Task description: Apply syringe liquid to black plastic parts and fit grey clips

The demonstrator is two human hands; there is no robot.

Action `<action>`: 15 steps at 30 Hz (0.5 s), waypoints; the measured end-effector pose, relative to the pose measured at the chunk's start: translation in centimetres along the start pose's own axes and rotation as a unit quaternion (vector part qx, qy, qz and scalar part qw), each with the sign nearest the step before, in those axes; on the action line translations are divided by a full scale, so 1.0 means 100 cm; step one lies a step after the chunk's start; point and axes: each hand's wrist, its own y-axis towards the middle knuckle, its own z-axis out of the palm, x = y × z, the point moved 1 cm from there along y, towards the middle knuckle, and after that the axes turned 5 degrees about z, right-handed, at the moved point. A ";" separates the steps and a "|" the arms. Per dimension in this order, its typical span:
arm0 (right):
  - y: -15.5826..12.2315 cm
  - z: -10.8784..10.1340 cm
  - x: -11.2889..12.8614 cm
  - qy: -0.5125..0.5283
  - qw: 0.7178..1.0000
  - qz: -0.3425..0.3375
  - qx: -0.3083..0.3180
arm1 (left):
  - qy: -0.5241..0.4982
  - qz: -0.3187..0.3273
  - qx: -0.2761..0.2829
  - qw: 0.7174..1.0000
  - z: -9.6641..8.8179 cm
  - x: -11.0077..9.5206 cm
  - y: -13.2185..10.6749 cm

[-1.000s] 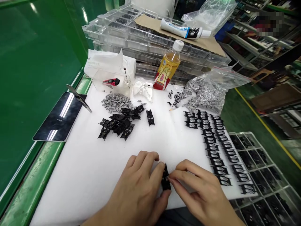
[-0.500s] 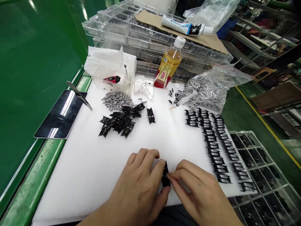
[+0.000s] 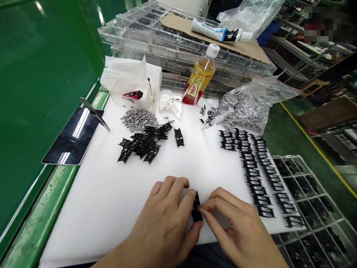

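"What is laid out?"

"On a white foam pad (image 3: 92,208), three columns of black parts (image 3: 255,171) are ranked at 2 o'clock; a heap of about a dozen (image 3: 139,147) remains unranked at 11 o'clock, a lone part (image 3: 179,137) just beside it."

"And in hand?"

"One black part (image 3: 196,210) is pinched at 6 o'clock by the fingertips (image 3: 202,209) of the right hand (image 3: 234,219), against the pressed-together fingers (image 3: 185,197) of the left hand (image 3: 160,219)."

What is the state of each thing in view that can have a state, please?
left hand, holding the black plastic part
right hand, pinching the same part
black plastic part, upright between both hands
drink bottle, capped, partly full of amber liquid
plastic zip bag, bulging with silver parts
tablet, lying flat, screen dark
paste tube, capped, lying on cardboard
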 end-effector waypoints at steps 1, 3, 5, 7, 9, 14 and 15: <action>-0.001 -0.004 0.001 0.004 1.000 0.001 0.007 | 0.001 0.000 -0.001 1.000 0.000 0.000 0.000; -0.001 -0.015 0.001 0.007 1.000 0.007 0.017 | 0.005 0.003 -0.002 1.000 -0.001 0.001 0.000; 0.004 -0.031 -0.002 -0.002 1.000 0.017 0.010 | 0.012 0.010 -0.012 1.000 0.000 0.003 0.000; 0.017 -0.052 -0.010 -0.041 0.999 0.014 -0.018 | 0.021 0.019 -0.029 0.999 0.003 0.006 -0.001; 0.039 -0.076 -0.023 -0.106 0.992 0.001 -0.064 | 0.036 0.031 -0.056 0.997 0.006 0.009 -0.002; 0.115 -0.123 -0.065 -0.199 0.967 0.017 -0.159 | 0.090 0.063 -0.098 0.989 0.009 0.015 0.000; 0.129 -0.127 -0.072 -0.208 0.964 0.021 -0.165 | 0.098 0.069 -0.106 0.987 0.009 0.015 0.000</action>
